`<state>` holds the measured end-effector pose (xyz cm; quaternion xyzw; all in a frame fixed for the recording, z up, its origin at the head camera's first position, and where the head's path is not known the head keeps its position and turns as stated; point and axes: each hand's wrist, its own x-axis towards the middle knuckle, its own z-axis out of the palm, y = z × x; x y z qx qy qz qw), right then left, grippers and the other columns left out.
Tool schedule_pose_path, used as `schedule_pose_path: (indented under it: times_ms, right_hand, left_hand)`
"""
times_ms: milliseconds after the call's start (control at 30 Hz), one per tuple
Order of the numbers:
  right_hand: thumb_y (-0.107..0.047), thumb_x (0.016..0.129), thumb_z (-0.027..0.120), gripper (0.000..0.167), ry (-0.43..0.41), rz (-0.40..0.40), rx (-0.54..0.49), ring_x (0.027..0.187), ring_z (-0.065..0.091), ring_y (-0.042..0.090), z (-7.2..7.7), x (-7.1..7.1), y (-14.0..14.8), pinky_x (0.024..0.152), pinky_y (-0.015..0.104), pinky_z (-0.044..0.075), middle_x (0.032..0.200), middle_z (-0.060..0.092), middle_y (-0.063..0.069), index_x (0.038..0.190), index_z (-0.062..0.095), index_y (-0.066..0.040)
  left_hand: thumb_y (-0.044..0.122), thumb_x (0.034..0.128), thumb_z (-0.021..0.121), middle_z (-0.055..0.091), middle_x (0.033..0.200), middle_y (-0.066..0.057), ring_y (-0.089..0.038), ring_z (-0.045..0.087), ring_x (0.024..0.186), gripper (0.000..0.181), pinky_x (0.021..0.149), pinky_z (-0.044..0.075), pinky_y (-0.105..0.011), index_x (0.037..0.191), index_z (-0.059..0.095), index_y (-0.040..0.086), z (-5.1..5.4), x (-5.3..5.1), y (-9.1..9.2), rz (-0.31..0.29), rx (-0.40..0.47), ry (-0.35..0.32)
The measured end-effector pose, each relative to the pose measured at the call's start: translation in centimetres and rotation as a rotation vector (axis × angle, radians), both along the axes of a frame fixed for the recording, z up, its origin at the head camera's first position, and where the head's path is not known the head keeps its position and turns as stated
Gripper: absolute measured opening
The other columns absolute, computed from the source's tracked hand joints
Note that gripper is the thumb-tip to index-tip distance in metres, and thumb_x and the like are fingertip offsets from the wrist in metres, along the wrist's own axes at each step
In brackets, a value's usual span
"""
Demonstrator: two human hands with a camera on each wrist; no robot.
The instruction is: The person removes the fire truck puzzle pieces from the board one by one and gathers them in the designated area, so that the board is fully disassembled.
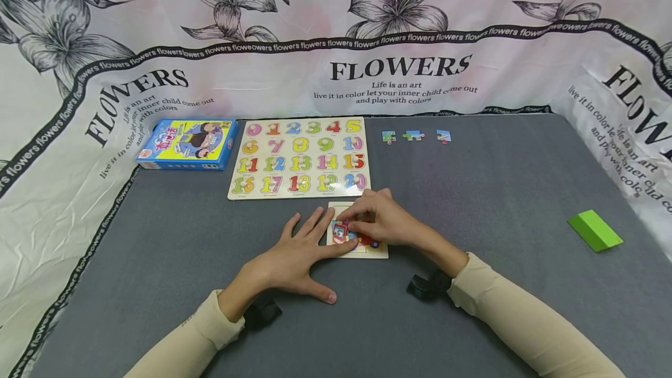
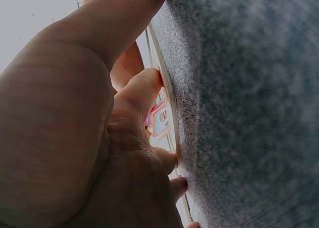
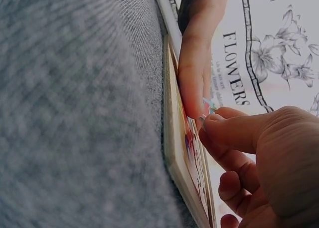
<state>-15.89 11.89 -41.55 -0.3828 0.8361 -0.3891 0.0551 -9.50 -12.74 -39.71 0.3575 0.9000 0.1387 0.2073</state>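
Note:
A small wooden jigsaw board [image 1: 374, 253] with a red vehicle picture lies on the table in front of me. My left hand [image 1: 294, 261] is spread flat beside it, palm down; its index fingertip presses on the picture, and the other fingertips lie along the board's left side. From the right, my right hand [image 1: 387, 219] reaches over the board. Its thumb and index finger pinch a small jigsaw piece [image 3: 207, 105], tilted just above the picture, close to the left index fingertip. Fingers hide much of the picture in the head view.
Behind the board lies a larger number board [image 1: 299, 186], with a blue puzzle box [image 1: 184, 164] to its left. Three loose jigsaw pieces lie at the back right, among them one end piece [image 1: 443, 136]. A green block [image 1: 595, 230] sits far right on the grey table [image 1: 499, 191].

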Motion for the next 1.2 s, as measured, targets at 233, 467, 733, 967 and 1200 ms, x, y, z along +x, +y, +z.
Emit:
schedule_pose_path:
  times_ms: [233,467,733,967,1200]
  right_hand:
    - [-0.011,0.089,0.077,0.022,0.016,0.006,-0.009,0.074,0.049,0.011,0.01,0.07,-0.03,0.081,0.035,0.027,0.081,0.071,-0.008,0.110,0.081,-0.016]
    - [-0.002,0.091,0.072,0.017,-0.064,0.034,-0.073,0.065,0.063,0.004,-0.36,-0.06,0.03,0.063,0.023,0.052,0.088,0.075,-0.001,0.105,0.078,-0.010]
    - [-0.002,0.093,0.070,0.017,-0.112,0.033,-0.080,0.063,0.065,0.002,-0.37,-0.03,-0.10,0.066,0.021,0.052,0.090,0.077,0.000,0.107,0.078,-0.010]
    - [-0.005,0.092,0.073,0.019,-0.001,0.031,-0.054,0.066,0.064,0.000,-0.21,0.07,-0.17,0.076,0.028,0.044,0.094,0.079,0.000,0.108,0.080,-0.009]
    - [-0.005,0.093,0.072,0.018,-0.017,0.033,-0.054,0.066,0.067,0.001,-0.05,0.11,-0.19,0.077,0.028,0.047,0.097,0.079,0.001,0.109,0.079,-0.009]
  left_hand:
    - [0.069,0.0791,0.074,-0.011,0.173,-0.010,-0.034,-0.012,0.160,0.096,0.120,-0.003,-0.071,0.159,0.027,0.045,0.10,0.03,-0.02,0.003,-0.001,0.001]
    - [0.069,0.0793,0.075,-0.010,0.173,-0.010,-0.034,-0.012,0.160,0.096,0.120,-0.003,-0.071,0.159,0.027,0.045,0.13,0.05,0.00,0.005,0.004,-0.007]
    - [0.069,0.0798,0.074,-0.011,0.173,-0.010,-0.034,-0.013,0.160,0.095,0.120,-0.003,-0.072,0.159,0.027,0.044,0.03,0.03,-0.03,0.000,0.003,-0.013]
    - [0.069,0.0806,0.073,-0.012,0.173,-0.010,-0.034,-0.014,0.159,0.095,0.119,-0.004,-0.072,0.160,0.026,0.043,0.02,-0.01,-0.05,-0.007,0.002,-0.014]
    - [0.070,0.0803,0.073,-0.012,0.172,-0.010,-0.034,-0.014,0.159,0.096,0.119,-0.003,-0.072,0.160,0.026,0.044,-0.07,-0.05,-0.05,-0.006,-0.003,-0.011]
